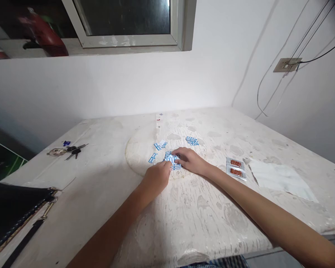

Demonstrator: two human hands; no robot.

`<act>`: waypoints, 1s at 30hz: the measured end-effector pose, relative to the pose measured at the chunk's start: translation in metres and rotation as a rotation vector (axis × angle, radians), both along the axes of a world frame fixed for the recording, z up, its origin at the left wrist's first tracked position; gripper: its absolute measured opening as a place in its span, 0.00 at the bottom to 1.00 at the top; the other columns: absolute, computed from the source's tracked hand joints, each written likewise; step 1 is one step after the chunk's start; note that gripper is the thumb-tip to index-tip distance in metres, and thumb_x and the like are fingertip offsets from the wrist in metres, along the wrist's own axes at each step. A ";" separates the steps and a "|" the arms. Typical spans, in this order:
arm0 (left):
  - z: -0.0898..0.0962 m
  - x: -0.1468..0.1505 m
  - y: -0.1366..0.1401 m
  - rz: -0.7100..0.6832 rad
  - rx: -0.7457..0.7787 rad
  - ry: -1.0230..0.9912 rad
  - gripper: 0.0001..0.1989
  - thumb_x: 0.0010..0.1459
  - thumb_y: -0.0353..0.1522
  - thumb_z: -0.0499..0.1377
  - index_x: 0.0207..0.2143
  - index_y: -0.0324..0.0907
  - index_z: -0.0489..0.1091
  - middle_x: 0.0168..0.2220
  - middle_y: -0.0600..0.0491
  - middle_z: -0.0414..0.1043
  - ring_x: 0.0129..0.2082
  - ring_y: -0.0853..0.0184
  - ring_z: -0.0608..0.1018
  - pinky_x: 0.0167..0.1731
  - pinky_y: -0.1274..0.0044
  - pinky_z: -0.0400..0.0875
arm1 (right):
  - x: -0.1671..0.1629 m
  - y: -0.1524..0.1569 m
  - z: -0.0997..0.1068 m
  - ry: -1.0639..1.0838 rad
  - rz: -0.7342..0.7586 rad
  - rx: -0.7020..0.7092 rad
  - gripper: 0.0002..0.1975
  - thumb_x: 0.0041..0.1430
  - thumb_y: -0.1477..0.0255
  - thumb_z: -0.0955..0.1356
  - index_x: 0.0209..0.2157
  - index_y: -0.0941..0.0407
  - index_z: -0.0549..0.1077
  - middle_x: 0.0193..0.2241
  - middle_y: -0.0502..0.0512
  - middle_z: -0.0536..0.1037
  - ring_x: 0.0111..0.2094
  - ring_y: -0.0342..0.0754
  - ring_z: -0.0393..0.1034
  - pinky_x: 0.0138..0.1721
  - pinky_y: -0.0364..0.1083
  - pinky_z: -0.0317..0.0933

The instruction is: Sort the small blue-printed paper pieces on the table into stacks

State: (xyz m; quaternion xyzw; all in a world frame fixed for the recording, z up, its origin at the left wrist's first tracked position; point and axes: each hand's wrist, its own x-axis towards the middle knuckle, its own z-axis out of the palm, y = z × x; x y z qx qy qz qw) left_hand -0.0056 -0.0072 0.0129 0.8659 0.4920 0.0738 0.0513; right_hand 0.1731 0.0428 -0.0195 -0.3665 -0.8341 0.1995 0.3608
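A small cluster of flat white pieces with blue markings (172,160) lies near the middle of the table between my two hands; their exact kind is too small to make out. My left hand (158,174) is closed, its thumb and fingers pinching at the lower left edge of the cluster. From the right, my right hand (190,160) reaches over the same pieces, fingers bent and thumb below, gripping their right side. More such pieces (160,145) sit just beyond, and a single blue-marked piece (153,158) rests left of the cluster. Another blue-and-white group (192,140) lies farther back.
The table (206,223) has a pale patterned cover. At right lie a foil packet (236,169) with two reddish-brown windows and a white cloth or tissue (281,180). Keys (74,150) lie at left, a black strapped bag (13,212) nearer me. A socket (287,65) with wires is on the wall.
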 end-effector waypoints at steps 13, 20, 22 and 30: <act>0.002 -0.002 0.001 -0.008 0.001 0.034 0.12 0.61 0.31 0.39 0.32 0.41 0.60 0.32 0.52 0.68 0.29 0.68 0.70 0.26 0.77 0.57 | 0.001 0.005 0.001 0.159 -0.128 -0.215 0.11 0.54 0.75 0.60 0.35 0.58 0.73 0.29 0.54 0.73 0.28 0.43 0.64 0.32 0.45 0.59; 0.003 -0.002 0.001 0.006 -0.007 0.028 0.12 0.61 0.30 0.39 0.32 0.41 0.60 0.32 0.52 0.68 0.28 0.69 0.69 0.26 0.77 0.57 | 0.005 0.008 0.006 0.394 -0.154 -0.364 0.15 0.47 0.76 0.63 0.40 0.59 0.67 0.23 0.47 0.65 0.25 0.41 0.62 0.30 0.43 0.60; 0.002 -0.002 0.001 0.012 -0.011 0.034 0.12 0.61 0.30 0.39 0.31 0.41 0.60 0.31 0.52 0.68 0.28 0.69 0.69 0.25 0.77 0.56 | 0.006 0.008 0.007 0.433 -0.135 -0.392 0.16 0.46 0.77 0.63 0.40 0.58 0.66 0.21 0.45 0.62 0.24 0.41 0.61 0.29 0.43 0.59; 0.001 -0.002 0.001 -0.002 0.006 0.030 0.12 0.61 0.31 0.39 0.30 0.42 0.59 0.30 0.54 0.67 0.27 0.69 0.68 0.25 0.77 0.55 | 0.009 0.008 0.006 0.371 -0.196 -0.354 0.11 0.48 0.75 0.62 0.34 0.59 0.71 0.24 0.51 0.69 0.26 0.43 0.64 0.30 0.45 0.59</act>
